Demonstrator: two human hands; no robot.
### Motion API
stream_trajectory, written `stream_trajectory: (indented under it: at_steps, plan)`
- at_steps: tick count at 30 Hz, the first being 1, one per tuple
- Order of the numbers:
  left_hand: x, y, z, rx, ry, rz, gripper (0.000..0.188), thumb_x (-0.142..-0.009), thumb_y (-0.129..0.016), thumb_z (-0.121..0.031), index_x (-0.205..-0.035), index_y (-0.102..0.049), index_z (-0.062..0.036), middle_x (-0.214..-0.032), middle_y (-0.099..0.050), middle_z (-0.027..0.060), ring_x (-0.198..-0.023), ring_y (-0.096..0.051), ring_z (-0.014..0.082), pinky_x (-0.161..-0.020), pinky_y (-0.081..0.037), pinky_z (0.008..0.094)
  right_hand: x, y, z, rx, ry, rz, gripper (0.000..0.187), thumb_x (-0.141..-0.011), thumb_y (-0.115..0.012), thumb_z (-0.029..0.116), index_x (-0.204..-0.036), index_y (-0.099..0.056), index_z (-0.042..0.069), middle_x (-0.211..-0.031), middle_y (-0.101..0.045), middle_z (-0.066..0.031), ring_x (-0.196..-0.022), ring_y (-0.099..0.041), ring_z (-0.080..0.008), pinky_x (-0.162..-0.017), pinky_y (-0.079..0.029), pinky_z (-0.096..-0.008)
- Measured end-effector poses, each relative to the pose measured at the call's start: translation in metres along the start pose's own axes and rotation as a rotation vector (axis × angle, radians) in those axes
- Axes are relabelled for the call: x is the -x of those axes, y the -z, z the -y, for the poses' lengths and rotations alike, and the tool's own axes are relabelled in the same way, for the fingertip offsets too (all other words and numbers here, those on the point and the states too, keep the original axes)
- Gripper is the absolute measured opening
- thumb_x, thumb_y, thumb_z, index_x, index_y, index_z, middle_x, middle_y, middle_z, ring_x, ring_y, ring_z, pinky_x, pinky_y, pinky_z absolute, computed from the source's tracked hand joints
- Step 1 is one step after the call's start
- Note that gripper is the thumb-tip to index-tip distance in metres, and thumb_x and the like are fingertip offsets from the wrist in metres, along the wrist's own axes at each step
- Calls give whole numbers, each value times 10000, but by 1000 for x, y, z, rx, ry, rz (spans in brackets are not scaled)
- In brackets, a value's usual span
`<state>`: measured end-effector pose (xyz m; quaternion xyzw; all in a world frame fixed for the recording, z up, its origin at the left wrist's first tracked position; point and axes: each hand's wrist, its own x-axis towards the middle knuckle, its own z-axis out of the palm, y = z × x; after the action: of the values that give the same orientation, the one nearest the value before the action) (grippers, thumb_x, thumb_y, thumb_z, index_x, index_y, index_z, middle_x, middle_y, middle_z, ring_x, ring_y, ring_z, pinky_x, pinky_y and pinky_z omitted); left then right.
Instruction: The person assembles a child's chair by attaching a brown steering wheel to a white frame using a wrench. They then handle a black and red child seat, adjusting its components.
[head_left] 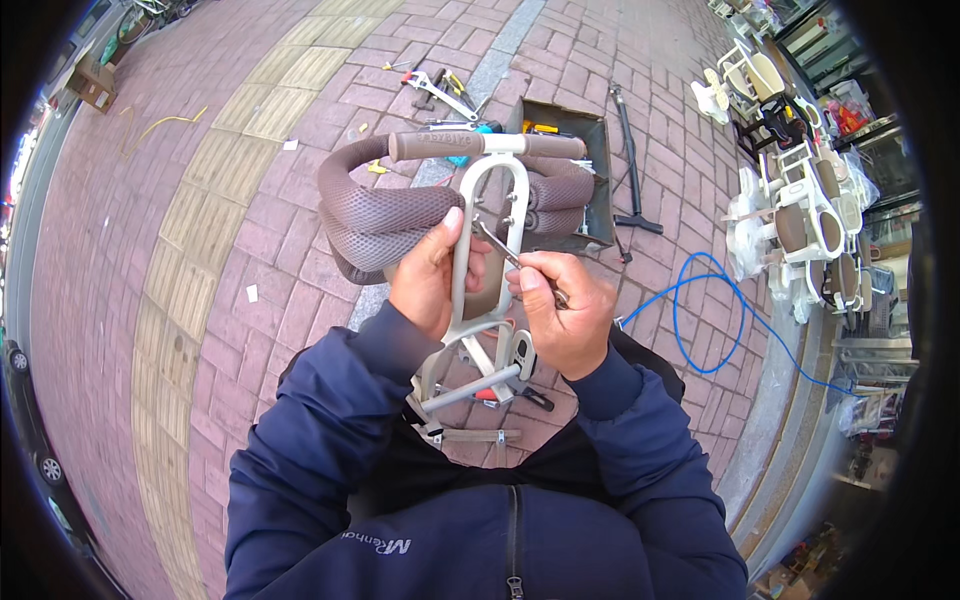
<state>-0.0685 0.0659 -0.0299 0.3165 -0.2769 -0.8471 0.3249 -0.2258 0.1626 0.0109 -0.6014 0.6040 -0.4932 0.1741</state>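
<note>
A cream metal child-seat frame (518, 196) with a long looped tube stands in front of me. Brown mesh padding (385, 218) wraps round behind it, and a crossbar with brown grips (430, 147) runs across its top. My left hand (425, 278) is closed on the loop's left tube, thumb pointing up. In my right hand (568, 312) is a slim metal wrench (500, 246), pinched between thumb and fingers. Its far end reaches into the loop, near small bolts (508, 222) on the inner sides. Whether the tip sits on a bolt is too small to tell.
An open toolbox (590, 130) stands behind the seat. An adjustable wrench (440, 97) and other tools lie on the brick paving. A pump-like black bar (627, 155) and a looped blue hose (678, 310) lie right. Several child seats (800, 215) line the shopfront.
</note>
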Motion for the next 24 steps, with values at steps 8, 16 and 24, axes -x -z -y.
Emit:
stream_trajectory:
  at_steps: [8, 16, 24]
  plan:
    - [-3, 7, 1, 6, -25, 53, 619, -1050, -468, -574, -1113, -643, 16, -807, -624, 76, -752, -655, 234, -733, -545, 408, 24, -22, 2, -39, 47, 73, 338, -989, -669, 105, -1294, -573, -7, -1044, -759, -171, -878, -771, -249, -772, -602, -329]
    - [-5, 5, 2, -52, -31, 48, 595, -1065, -470, -537, -1116, -641, 31, -771, -610, 70, -724, -586, 198, -737, -495, 362, 21, -15, 0, -145, -90, 81, 325, -1051, -598, 187, -1292, -595, -32, -1066, -732, -117, -894, -719, -158, -776, -578, -292]
    - [-1, -1, 4, -100, 18, 42, 538, -1066, -493, -509, -1063, -682, -6, -766, -611, 45, -731, -532, 140, -734, -440, 296, -9, 14, -10, -328, -199, 33, 219, -1035, -593, 146, -1098, -722, -19, -837, -734, -77, -694, -669, -100, -613, -529, -252]
